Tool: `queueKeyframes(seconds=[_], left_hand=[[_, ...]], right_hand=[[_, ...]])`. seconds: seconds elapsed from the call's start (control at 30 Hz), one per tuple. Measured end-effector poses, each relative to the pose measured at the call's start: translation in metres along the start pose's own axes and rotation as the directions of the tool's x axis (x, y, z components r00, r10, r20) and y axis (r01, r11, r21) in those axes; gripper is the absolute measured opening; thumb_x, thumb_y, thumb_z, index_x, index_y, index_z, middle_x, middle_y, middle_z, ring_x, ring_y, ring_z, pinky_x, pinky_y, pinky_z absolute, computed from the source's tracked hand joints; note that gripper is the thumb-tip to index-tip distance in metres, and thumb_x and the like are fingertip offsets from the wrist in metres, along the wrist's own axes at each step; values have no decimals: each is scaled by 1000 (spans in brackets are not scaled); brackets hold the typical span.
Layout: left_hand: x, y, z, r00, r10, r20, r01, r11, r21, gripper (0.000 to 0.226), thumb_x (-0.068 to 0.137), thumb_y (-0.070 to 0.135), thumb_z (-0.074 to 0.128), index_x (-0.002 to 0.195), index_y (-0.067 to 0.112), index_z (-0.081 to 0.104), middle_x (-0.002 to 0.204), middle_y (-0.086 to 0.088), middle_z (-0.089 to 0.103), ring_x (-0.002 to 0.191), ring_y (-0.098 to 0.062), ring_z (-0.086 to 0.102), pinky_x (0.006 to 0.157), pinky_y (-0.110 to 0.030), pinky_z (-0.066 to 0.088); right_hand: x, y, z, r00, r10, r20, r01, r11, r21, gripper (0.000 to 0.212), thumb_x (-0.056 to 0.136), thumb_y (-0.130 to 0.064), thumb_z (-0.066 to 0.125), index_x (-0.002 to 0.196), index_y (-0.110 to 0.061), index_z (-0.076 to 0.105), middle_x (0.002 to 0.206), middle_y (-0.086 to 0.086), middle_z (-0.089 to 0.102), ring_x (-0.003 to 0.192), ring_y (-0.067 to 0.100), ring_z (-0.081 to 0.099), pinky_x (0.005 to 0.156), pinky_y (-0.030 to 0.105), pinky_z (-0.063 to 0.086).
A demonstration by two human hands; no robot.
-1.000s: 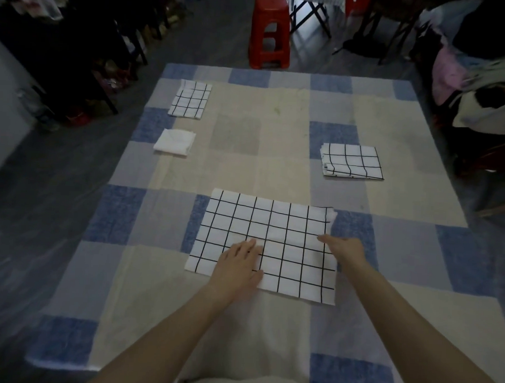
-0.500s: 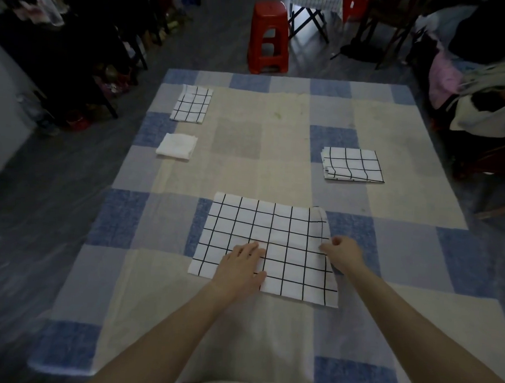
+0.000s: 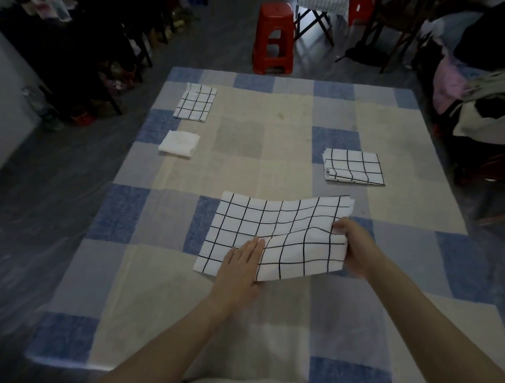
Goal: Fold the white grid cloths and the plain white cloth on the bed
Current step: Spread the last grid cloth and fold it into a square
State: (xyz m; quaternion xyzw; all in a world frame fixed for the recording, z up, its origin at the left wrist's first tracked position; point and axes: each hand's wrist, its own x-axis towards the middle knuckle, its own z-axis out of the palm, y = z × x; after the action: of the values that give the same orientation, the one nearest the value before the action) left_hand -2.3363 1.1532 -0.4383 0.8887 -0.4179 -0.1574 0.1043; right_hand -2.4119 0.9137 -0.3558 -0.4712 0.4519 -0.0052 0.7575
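The white cotton cloth with a black grid print (image 3: 275, 235) lies on the near middle of the bed (image 3: 246, 168), which is covered by a blue, grey and cream checked sheet. Its right part is raised off the sheet and bowed; its left part lies flat. The left hand (image 3: 240, 266) rests flat on the cloth near its front edge, fingers straight and close together, pinning it. The right hand (image 3: 351, 245) pinches the cloth's right edge, thumb on top and fingers curled beneath.

Judgement: the step in hand is a fold of the right half over the left. To do it well, the left hand should hold at the intended crease line, while the right hand carries its edge across so that the grid lines match those of the left edge. The layers at the far right corner look slightly offset; they may need squaring before the cloth is pressed flat.

Other items: a folded grid cloth (image 3: 353, 166) lies farther back on the right, a smaller folded grid cloth (image 3: 195, 102) at far left, and a folded plain white cloth (image 3: 179, 142) just in front of that. All are well apart from the working cloth. A red plastic stool (image 3: 274, 37) stands on the floor beyond the bed. Nothing obstructs the fold path.
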Motion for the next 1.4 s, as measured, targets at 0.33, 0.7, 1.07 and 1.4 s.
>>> queueKeyframes(seconds=[0.33,0.7,1.07,1.4], left_hand=[[8,-7,-47,933,81,-351,-137,981,-137,68,65,8,55,133,17,56,137,-2,57,119,-24,54,95,-41,45],[-16,-29,-81,834,500,-233,-468,865,181,47,90,23,60,136,18,51,149,-1,43,137,-19,40,109,-43,34],[-28,-1,-139,582,710,-396,-620,703,348,56,87,5,66,139,15,46,150,-7,39,141,-21,36,113,-43,33],[-28,-40,-134,656,631,-414,-515,775,366,45,98,35,47,139,17,43,150,-5,35,137,-21,37,114,-41,28]], right_hand=[[-23,19,-37,922,244,299,-147,938,-314,21,62,-6,58,83,-8,63,76,7,66,62,14,65,70,35,52],[19,29,-47,990,119,77,-88,939,-332,43,88,-40,63,119,-11,57,118,13,66,101,26,67,89,40,52],[40,23,50,740,580,341,-220,688,-692,105,58,-94,45,124,-14,63,100,2,63,91,16,54,78,32,36],[17,9,38,754,308,581,-140,939,-316,2,91,-10,58,91,-11,57,83,8,61,70,17,61,63,29,53]])
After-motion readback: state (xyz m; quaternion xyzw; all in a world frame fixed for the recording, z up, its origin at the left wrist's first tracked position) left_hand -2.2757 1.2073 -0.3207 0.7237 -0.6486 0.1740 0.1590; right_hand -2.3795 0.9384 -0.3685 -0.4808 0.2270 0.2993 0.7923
